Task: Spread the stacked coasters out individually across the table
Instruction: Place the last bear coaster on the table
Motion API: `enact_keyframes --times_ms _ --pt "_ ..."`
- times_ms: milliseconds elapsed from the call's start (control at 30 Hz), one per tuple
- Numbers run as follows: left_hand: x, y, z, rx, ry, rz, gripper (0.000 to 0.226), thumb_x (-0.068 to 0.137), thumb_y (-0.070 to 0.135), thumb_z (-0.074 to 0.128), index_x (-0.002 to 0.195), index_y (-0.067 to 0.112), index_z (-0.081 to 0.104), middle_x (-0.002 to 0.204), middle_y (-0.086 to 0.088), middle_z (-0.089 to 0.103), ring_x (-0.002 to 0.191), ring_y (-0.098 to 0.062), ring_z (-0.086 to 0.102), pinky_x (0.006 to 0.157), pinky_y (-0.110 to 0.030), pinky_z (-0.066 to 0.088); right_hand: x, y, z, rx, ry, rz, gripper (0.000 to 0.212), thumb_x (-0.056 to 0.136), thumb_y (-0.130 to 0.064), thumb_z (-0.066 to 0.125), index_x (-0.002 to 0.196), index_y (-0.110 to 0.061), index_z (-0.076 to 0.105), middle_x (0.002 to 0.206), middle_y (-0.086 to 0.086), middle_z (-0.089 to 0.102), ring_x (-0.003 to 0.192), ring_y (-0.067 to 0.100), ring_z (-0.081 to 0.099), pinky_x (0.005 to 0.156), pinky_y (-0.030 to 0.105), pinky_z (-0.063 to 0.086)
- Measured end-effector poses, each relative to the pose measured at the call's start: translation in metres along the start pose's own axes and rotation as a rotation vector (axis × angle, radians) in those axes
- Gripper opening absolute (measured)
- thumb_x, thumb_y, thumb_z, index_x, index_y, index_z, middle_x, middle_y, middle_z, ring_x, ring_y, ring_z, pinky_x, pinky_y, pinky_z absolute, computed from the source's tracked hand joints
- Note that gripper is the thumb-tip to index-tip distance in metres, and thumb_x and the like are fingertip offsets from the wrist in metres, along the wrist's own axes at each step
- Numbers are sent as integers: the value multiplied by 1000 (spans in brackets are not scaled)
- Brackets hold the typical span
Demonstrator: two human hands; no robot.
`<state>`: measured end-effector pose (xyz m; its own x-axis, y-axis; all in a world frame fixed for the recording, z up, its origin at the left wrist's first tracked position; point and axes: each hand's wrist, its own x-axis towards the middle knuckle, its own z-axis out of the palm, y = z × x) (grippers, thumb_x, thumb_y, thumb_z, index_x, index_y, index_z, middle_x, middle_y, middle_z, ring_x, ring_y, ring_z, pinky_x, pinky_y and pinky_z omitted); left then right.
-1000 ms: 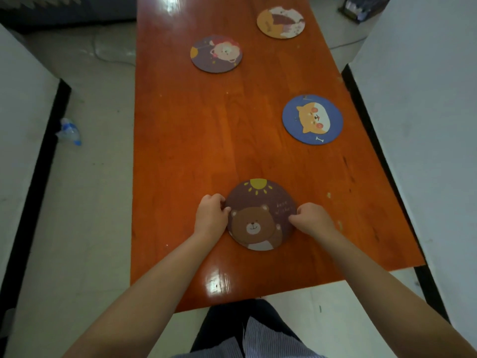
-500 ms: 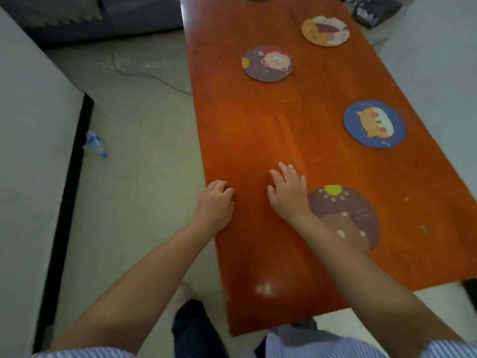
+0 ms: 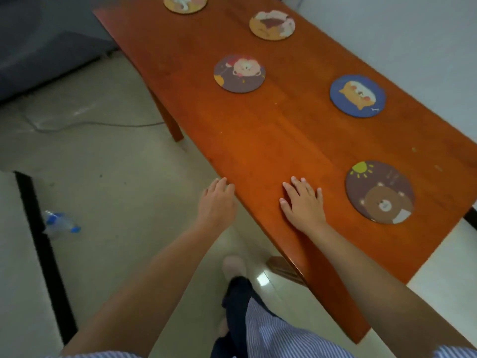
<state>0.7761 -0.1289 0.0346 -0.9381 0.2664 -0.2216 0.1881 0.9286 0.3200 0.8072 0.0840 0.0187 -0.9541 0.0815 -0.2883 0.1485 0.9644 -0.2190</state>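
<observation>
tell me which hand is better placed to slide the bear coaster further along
Right. The right hand lies flat on the table just beside the bear coaster, while the left hand sits at the table's edge, farther off.

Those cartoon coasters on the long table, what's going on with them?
A person is laying round animal coasters out singly along the wooden table. Five show, none overlapping: the bear coaster nearest, then a blue cat coaster, a brown lion coaster and two orange ones farther off. Neither hand holds anything: the right hand lies flat on the wood beside the bear, the left hand at the table's edge.
</observation>
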Motion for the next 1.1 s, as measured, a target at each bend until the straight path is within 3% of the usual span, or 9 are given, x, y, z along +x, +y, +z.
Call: enact_keyframes --times_ms 133,200,300,500,633,767,933,1033,1100 --pt "57 -18 -26 41 -67 82 40 94 24 43 130 8 43 149 -14 34 141 -29 23 114 -44 25 23 -16 -22 -52 95 45 30 93 -30 48 111 -13 64 122 11 61 113 33 52 95 41 45" --pt "92 -30 -42 53 -65 78 39 93 25 44 127 7 47 146 -14 38 138 -29 28 111 -45 29 56 -25 -41 -31 45 85 29 93 -28 46 97 -9 68 105 13 68 97 34 60 78 38 50" --pt "142 -54 -67 81 -113 47 37 92 26 45 124 8 49 141 -13 44 132 -30 35 107 -45 35 120 -47 -68 91 -12 138 28 94 -25 46 96 -5 67 100 17 70 92 34 62 67 34 48" --pt "233 -102 -118 73 -177 35 30 92 25 44 114 9 54 117 -13 57 107 -32 53 87 -43 51 229 -105 -97 379 33 296 33 92 -28 53 117 -6 60 118 16 65 109 33 59 87 37 49" --pt "299 -122 -141 22 -184 91 31 92 24 46 118 9 52 118 -13 57 105 -30 56 84 -41 51 288 -128 -105 592 74 574 46 90 -35 58 121 -2 52 123 18 61 114 33 56 82 34 47" --pt "373 -129 -159 15 -225 202 34 92 24 46 123 10 50 124 -12 55 111 -29 54 88 -41 49 330 -153 -101 707 130 915 69 81 -42 69 128 1 42 132 19 55 122 35 52 93 40 49" --pt "447 -139 -176 65 -327 363 37 93 25 47 128 13 48 133 -11 50 122 -27 48 97 -40 45 357 -181 -103 738 202 1351 71 74 -39 76 127 -3 46 134 18 50 127 35 43 100 42 45" --pt "478 -149 -183 72 -379 436 36 93 25 47 127 13 48 133 -9 50 122 -25 48 97 -39 45 367 -193 -106 828 305 1491 60 77 -26 75 123 -3 43 126 20 53 120 39 49 93 48 52" --pt "493 -153 -187 63 -403 477 36 93 25 47 127 14 48 133 -9 50 121 -24 49 96 -38 45 371 -200 -107 903 420 1463 42 84 -14 66 116 -2 42 112 23 59 106 41 57 78 47 54"
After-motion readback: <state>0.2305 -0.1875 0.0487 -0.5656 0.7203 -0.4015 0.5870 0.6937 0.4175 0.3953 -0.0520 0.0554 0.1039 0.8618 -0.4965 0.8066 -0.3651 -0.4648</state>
